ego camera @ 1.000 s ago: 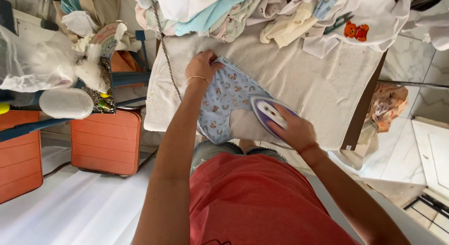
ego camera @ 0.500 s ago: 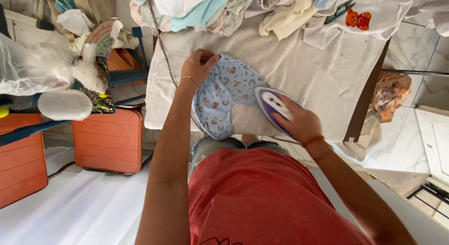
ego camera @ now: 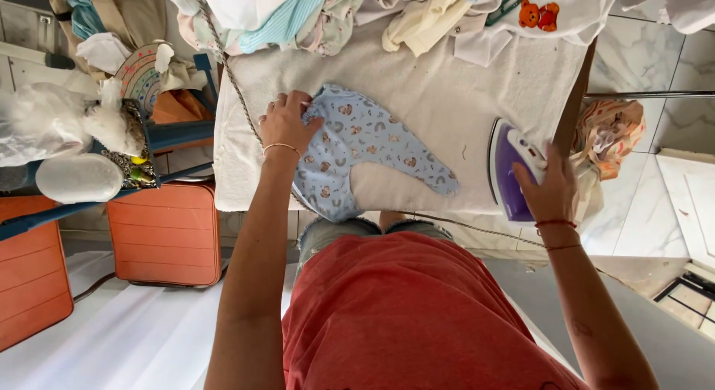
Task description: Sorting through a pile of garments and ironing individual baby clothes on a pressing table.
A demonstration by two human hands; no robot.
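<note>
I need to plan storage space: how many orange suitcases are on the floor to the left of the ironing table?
2. One orange suitcase stands just left of the table's edge; another orange suitcase sits further left, cut off by the frame. Others may be hidden beyond the picture's edge.

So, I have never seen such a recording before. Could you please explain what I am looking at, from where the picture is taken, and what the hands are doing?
There is no machine here: a person wears a camera on the head, and it looks down over a red shirt at the person's own two bare hands.

In front stands an ironing table with a pale cover. On it lies a small pair of light blue baby trousers with little printed figures. The left hand presses on the waist end of them. The right hand holds a purple and white iron at the table's right edge, apart from the trousers.

At the far end of the table there is a heap of other baby clothes. On the floor to the left stand orange cases.
</note>
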